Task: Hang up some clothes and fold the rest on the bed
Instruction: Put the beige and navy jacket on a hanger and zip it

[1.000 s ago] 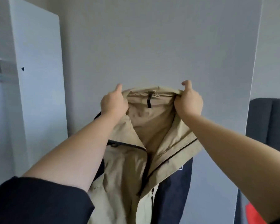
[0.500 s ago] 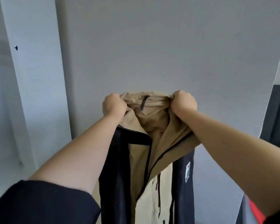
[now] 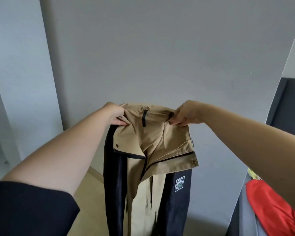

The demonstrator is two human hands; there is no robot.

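My left hand [image 3: 115, 114] is out at arm's length, its fingers curled in and pinching the left side of the collar of a tan jacket with navy sleeves [image 3: 153, 150]. My right hand [image 3: 186, 114] mirrors it, thumb and fingertips nipping the right side of the same collar, wrist bent slightly down. Both forearms are bare and stretched forward, and a black short sleeve [image 3: 24, 210] covers my left upper arm at the bottom corner of the view. Between the two hands the collar is spread open towards me, showing the tan lining and a narrow black hanging loop [image 3: 144, 119] sewn at the centre of the neck. The jacket hangs straight down from my grip in mid-air, front open, navy sleeves falling at either side; a white-edged square patch [image 3: 179, 184] sits on the sleeve to the right. Behind it stands a plain grey wall [image 3: 160, 48], with a tall white panel [image 3: 24, 65] on the left and pale beige flooring [image 3: 92, 193] below. At the right edge I see a dark upholstered headboard [image 3: 286, 106] and, lower down near my right arm, a crumpled red fabric item [image 3: 266, 206] lying on a grey surface; I cannot tell what garment it is.
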